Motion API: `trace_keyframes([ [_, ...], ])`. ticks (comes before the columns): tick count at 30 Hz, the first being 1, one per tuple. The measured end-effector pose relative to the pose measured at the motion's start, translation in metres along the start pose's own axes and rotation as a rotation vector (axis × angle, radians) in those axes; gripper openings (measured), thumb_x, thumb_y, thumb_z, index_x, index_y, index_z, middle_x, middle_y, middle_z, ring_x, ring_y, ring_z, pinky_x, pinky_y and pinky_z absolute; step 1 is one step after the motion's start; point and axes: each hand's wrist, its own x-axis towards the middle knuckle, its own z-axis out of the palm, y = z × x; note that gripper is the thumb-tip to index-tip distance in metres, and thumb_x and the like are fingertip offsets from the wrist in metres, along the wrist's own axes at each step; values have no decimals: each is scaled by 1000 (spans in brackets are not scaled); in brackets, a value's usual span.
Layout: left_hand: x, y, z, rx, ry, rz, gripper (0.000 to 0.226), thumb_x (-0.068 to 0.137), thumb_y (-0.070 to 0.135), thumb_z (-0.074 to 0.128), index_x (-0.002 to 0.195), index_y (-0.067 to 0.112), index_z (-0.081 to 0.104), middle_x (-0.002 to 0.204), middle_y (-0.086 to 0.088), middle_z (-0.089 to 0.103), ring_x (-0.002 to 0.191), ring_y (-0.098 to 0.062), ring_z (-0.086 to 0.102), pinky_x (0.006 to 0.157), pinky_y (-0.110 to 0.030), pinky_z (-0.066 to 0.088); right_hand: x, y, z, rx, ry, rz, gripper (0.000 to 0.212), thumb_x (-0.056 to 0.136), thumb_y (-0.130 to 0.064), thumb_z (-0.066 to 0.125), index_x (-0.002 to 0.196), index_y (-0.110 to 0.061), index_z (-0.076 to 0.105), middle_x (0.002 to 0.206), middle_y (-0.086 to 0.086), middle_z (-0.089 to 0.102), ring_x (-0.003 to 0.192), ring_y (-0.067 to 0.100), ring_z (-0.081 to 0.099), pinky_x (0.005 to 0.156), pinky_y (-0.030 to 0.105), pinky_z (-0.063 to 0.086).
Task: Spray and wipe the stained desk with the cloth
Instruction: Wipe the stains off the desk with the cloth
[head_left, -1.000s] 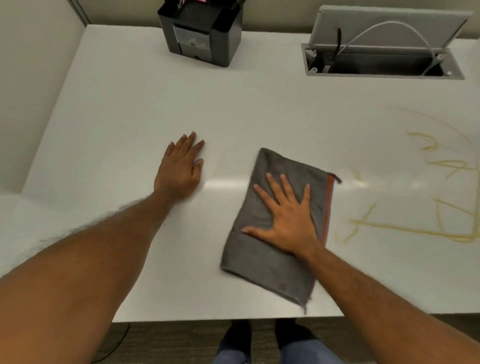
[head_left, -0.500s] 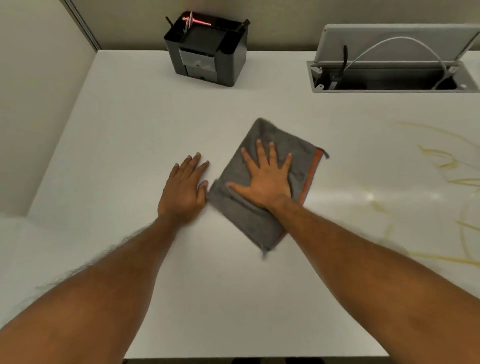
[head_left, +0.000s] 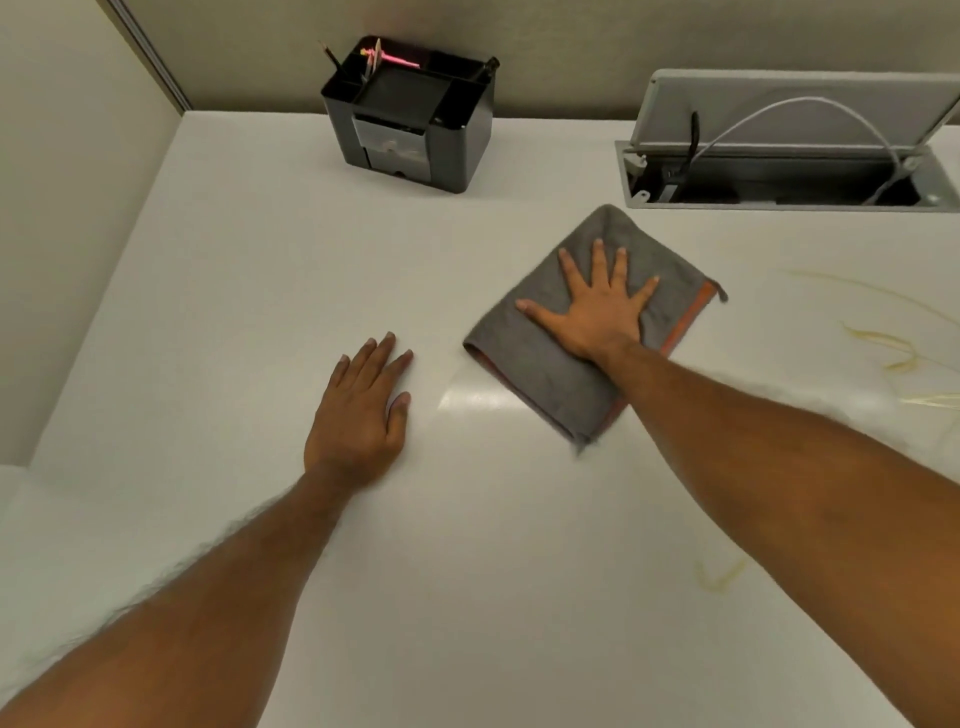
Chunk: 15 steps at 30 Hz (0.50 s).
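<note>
Black organizer (head_left: 410, 124) at the desk's (head_left: 234, 286) far edge is holding pens. Right hand (head_left: 597, 306), fingers splayed flat, is pressing the grey cloth (head_left: 545, 374) mid-desk; left hand (head_left: 358, 410) is resting flat beside it, holding nothing.

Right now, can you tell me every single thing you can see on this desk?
desk: one, white, fills most of the view
cloth: one, grey with an orange edge, flat on the desk, centre right
stains: several streaks, yellow, on the desk's right side
organiser: one, black, at the desk's back edge, pens inside
cable hatch: one, grey, lid up, back right
white cable: one, white, loops out of the hatch
black cable: one, black, in the hatch
left hand: one, flat on bare desk, left of the cloth
right hand: one, fingers spread, presses on the cloth
</note>
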Motion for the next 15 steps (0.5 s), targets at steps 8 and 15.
trace_keyframes([
  [8, 2, -1, -1, 17, -9, 8, 54, 96, 32, 36, 149, 21, 40, 161, 0, 28, 149, -19, 23, 123, -40, 14, -27, -62, 15, -43, -28, -226, 106, 67, -96, 8, 156, -39, 0, 167, 7, -9, 152, 37, -12, 108, 77, -7],
  [15, 2, 1, -3, 44, -51, -5, 55, 97, 35, 30, 150, 23, 36, 162, 3, 25, 150, -18, 19, 123, -38, 11, -136, 33, 36, -79, 93, -510, 98, 72, -97, 28, 154, -46, 14, 167, -5, 6, 154, 26, -2, 111, 74, 4],
])
